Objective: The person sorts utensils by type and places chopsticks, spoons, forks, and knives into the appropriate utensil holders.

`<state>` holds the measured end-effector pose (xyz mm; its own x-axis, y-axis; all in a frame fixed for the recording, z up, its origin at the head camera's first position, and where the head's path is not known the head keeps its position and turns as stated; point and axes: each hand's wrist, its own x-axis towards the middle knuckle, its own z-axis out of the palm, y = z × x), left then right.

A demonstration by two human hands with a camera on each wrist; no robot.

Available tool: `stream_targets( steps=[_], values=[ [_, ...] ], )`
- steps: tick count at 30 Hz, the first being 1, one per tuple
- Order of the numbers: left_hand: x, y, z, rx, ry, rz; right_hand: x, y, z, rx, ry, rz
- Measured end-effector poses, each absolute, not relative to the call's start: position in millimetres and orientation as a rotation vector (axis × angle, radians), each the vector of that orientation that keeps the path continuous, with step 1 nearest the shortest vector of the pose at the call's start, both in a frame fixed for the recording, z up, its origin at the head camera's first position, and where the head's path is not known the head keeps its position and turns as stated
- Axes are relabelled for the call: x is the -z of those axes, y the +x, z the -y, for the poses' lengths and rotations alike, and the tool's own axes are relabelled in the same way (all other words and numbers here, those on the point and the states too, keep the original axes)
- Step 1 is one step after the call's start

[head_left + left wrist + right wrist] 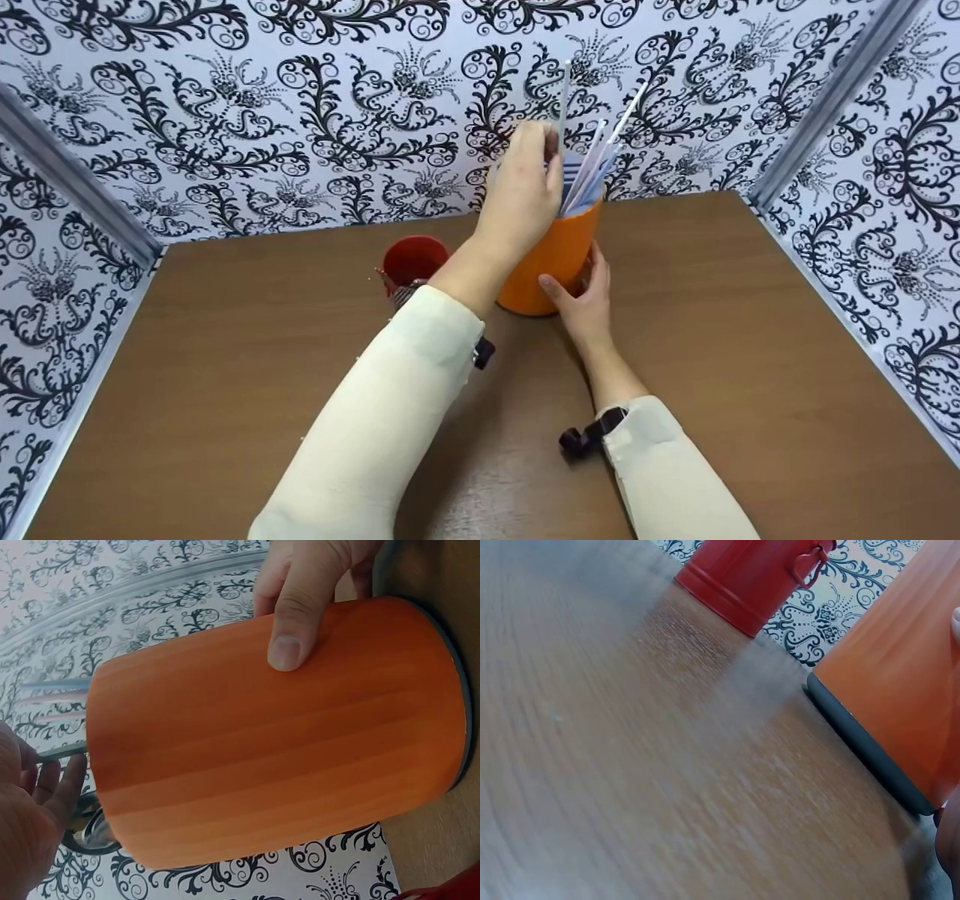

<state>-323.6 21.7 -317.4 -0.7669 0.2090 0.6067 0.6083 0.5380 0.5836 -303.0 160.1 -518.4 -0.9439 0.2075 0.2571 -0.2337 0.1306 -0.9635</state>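
Observation:
An orange, slightly tapered container point(555, 251) with a dark base stands on the table. My right hand point(589, 300) grips it low on its near right side, thumb on the front and fingers round the side. Above the rim, my left hand point(525, 176) pinches a thin grey-green stick point(61, 752) that reaches down to the container's mouth. The stick's upper end point(565, 90) stands up past the fingers. Several pale, thin sticks point(628, 112) lean out of the container to the right. Their lower ends are hidden inside it.
Left of the orange container stands a red bucket point(415, 259) with a side handle point(450, 889), partly hidden by my left forearm in the head view. Patterned wall panels enclose the brown table point(247, 375) at the back and sides.

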Motion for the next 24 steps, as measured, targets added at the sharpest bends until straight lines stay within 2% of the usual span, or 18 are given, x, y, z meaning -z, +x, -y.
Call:
stream_targets(
  steps=[13, 24],
  values=[
    [326, -327, -31, 1.050, -0.700, 2.399, 488, -282, -152, -1.911, 0.019, 2.089],
    [327, -328, -33, 0.931, -0.696, 2.483, 520, -301, -161, -1.835, 0.037, 2.078]
  ],
)
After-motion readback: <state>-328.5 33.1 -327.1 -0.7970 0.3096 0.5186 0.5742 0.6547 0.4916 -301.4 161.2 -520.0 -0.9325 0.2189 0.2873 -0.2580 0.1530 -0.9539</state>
